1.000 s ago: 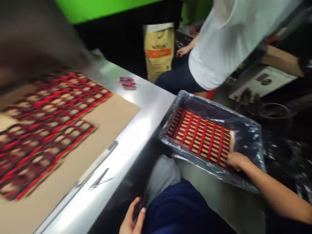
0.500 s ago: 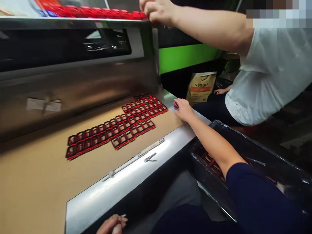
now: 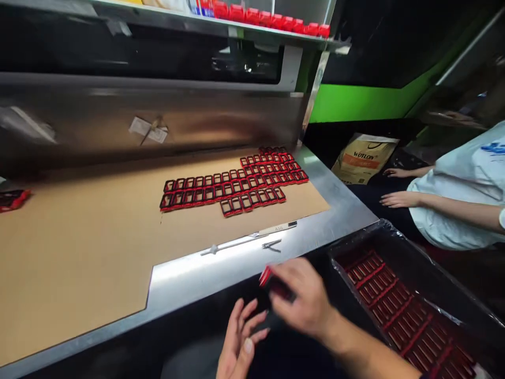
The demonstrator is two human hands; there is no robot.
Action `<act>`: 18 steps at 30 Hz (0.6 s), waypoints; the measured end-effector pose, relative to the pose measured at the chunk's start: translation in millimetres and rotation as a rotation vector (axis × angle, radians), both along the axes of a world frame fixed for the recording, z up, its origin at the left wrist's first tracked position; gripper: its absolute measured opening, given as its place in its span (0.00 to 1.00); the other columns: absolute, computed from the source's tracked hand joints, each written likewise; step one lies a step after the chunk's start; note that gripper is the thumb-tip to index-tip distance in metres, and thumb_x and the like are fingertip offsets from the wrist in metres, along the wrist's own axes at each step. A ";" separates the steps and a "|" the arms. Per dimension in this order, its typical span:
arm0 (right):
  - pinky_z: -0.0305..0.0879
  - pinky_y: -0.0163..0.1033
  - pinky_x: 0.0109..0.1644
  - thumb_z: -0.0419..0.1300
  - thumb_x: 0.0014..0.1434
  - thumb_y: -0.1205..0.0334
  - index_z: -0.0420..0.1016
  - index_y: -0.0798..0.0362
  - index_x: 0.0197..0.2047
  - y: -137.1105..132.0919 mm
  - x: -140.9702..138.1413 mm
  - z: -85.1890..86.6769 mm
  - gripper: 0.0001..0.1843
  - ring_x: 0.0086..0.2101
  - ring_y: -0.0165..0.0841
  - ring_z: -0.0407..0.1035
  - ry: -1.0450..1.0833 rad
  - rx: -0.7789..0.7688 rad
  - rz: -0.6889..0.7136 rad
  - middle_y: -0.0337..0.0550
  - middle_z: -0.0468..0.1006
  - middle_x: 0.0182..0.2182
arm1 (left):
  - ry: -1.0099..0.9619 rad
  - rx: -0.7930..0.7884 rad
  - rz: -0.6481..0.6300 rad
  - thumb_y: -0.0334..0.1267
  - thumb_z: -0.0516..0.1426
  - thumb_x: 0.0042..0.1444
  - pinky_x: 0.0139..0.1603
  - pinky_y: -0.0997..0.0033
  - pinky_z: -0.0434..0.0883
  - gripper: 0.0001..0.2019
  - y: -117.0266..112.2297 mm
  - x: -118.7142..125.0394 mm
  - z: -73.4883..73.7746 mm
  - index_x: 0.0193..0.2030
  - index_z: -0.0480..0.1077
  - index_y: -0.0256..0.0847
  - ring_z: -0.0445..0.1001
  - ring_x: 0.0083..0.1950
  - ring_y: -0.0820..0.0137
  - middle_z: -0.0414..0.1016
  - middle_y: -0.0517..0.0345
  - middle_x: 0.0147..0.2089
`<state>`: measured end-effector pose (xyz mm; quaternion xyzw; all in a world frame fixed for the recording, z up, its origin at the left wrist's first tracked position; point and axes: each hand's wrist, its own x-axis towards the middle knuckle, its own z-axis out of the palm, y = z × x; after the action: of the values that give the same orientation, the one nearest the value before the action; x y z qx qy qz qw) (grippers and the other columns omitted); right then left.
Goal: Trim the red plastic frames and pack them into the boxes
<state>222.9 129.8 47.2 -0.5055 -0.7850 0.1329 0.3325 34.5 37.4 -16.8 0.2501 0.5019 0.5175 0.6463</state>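
My right hand [image 3: 302, 295] is closed on a small red and black frame [image 3: 266, 276], blurred by motion, above my lap in front of the bench edge. It may be more than one piece; the fingers hide part of it. Just left of it my left hand [image 3: 240, 339] holds nothing, its fingers spread and the palm turned toward the right hand. Rows of similar red and black frames [image 3: 236, 187] lie on the brown board [image 3: 189, 237] beyond both hands.
Along the metal bench edge lie a long thin tool [image 3: 236, 243] and small pliers [image 3: 272, 245]. A plastic-lined box [image 3: 339, 260] at right contains rows of frames. A co-worker's hand [image 3: 400, 199] rests at the far right, near a paper sack [image 3: 363, 158]. Red parts [image 3: 268, 20] line the shelf.
My right hand has come back from the board's far right corner to my lap, holding red and black pieces. My left hand has risen and opened. The co-worker's arm has left the shelf.
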 end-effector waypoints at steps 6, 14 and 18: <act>0.66 0.61 0.63 0.68 0.49 0.61 0.63 0.48 0.67 -73.4 -42.4 -29.8 0.42 0.59 0.52 0.64 0.113 -0.255 0.120 0.52 0.75 0.52 | -0.214 -0.403 0.055 0.48 0.65 0.53 0.45 0.67 0.77 0.27 18.2 7.3 21.0 0.57 0.71 0.39 0.78 0.48 0.63 0.78 0.50 0.50; 0.57 0.56 0.69 0.76 0.46 0.56 0.66 0.48 0.65 -62.5 -24.1 -37.5 0.45 0.67 0.47 0.56 0.457 -0.791 0.401 0.54 0.68 0.64 | -0.486 -0.403 -0.123 0.40 0.61 0.51 0.41 0.58 0.77 0.29 1.7 -14.0 30.4 0.60 0.66 0.38 0.82 0.40 0.56 0.80 0.49 0.41; 0.57 0.54 0.69 0.74 0.46 0.61 0.66 0.48 0.65 -60.4 -35.5 -32.8 0.43 0.66 0.45 0.59 0.484 -0.772 0.429 0.53 0.68 0.64 | -0.483 -0.386 -0.006 0.37 0.60 0.49 0.32 0.69 0.76 0.23 -6.3 -27.8 28.6 0.53 0.71 0.37 0.79 0.36 0.64 0.78 0.53 0.40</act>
<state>187.4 69.4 14.4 -0.3736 -0.6650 0.5925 0.2591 6.7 31.1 11.8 -0.0060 0.4222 0.4550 0.7840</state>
